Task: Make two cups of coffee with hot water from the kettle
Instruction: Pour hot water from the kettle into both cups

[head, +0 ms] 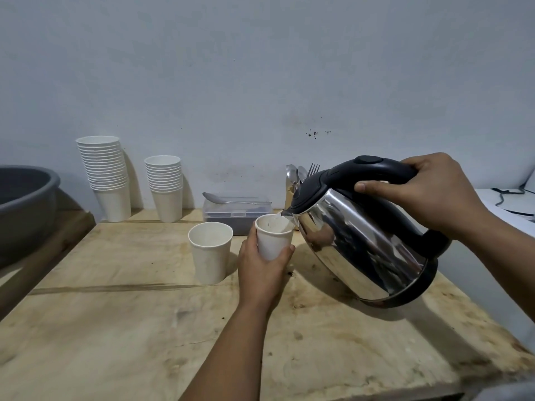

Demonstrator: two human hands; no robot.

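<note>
The held cup's [273, 240] contents are hard to make out; the grey basin [26, 198] is cut off at the frame's left edge. At centre frame the left hand [262, 270] grips that cup under the tilted kettle's [364, 241] spout, and the right hand [428, 192] grips the kettle handle. A second cup [210, 251] stands just left on the table [115, 328].

Mirror-bright silver on the kettle [364, 247] right of centre, its handle, lid and base ring black. The cup [273, 237] at its spout is white, dark flecks inside. Beside it, a second cup [210, 251], off-white. Two white cup stacks [105, 175] upper left. Desk [121, 328] pale blond wood, brown-blotched, one dark line across. Grey basin [26, 204] far left. Clear box [237, 215], dark contents, possibly coffee. Wall [260, 68] pale blue-grey.
</note>
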